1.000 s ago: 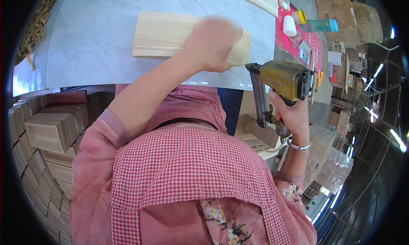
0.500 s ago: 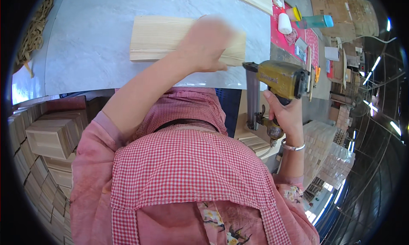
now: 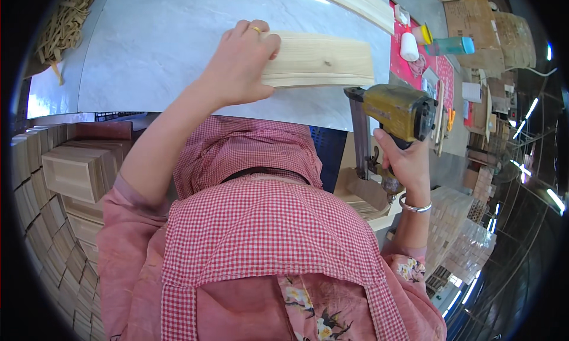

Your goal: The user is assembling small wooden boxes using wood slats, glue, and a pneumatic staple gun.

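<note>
My left hand (image 3: 244, 61) grips the left end of a pale wooden piece (image 3: 323, 57), thumb on its near side and fingers over the far side. This long piece lies on the grey marbled tabletop (image 3: 151, 44), with a narrow edge facing me. My right hand (image 3: 406, 162) is wrapped round the handle of a yellow and black nail gun (image 3: 391, 110). Its dark nose points left, close to the near right corner of the wooden piece; whether they touch I cannot tell. The gun's long magazine hangs down past the table's front edge.
More wooden strips (image 3: 355, 3) lie along the far edge. To the right, a red cloth (image 3: 404, 68) bears a white bottle (image 3: 408, 46) and a teal bottle (image 3: 450, 45). Wooden boxes (image 3: 74, 172) are stacked at lower left. A bundle of tan strips (image 3: 68, 24) sits far left.
My left hand has moved left, from the middle of the wooden piece to its left end. The piece now reaches farther right. My right hand still holds the nail gun.
</note>
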Demonstrator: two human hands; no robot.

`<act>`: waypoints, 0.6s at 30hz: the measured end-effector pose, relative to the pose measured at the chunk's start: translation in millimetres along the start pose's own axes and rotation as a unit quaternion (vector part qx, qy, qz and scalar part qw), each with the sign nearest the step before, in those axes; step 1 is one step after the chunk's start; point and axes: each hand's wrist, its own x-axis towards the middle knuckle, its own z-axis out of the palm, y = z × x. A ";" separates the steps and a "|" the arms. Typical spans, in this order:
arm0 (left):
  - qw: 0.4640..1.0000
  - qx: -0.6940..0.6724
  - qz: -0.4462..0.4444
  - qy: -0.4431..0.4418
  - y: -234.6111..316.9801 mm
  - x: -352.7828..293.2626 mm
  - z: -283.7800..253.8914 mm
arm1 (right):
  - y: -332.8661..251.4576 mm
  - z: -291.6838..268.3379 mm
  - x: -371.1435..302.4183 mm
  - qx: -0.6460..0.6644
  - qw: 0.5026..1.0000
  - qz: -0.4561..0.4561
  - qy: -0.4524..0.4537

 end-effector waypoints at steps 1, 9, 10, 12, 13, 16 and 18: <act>1.000 0.000 -0.008 0.022 5.6 0.8 5.8 | -1.1 2.0 1.8 -0.009 1.000 0.004 -0.011; 0.999 0.001 0.003 0.049 8.1 0.2 14.1 | -10.0 11.6 12.8 -0.019 0.999 -0.013 -0.029; 0.999 0.000 0.001 0.048 7.9 0.0 14.3 | -12.0 12.5 14.1 -0.022 0.999 -0.006 -0.033; 0.999 -0.003 -0.002 0.046 7.9 -0.2 14.7 | -14.5 13.2 16.0 -0.026 0.999 0.003 -0.038; 0.999 -0.006 -0.006 0.045 8.2 -0.2 14.5 | -15.2 13.2 16.8 -0.029 0.999 0.008 -0.040; 0.999 -0.015 -0.017 0.040 8.6 0.7 14.4 | -17.9 12.5 17.8 -0.036 0.998 0.025 -0.043; 0.999 -0.015 -0.013 0.043 7.9 0.5 15.4 | -23.8 12.0 18.5 -0.065 0.996 0.031 -0.045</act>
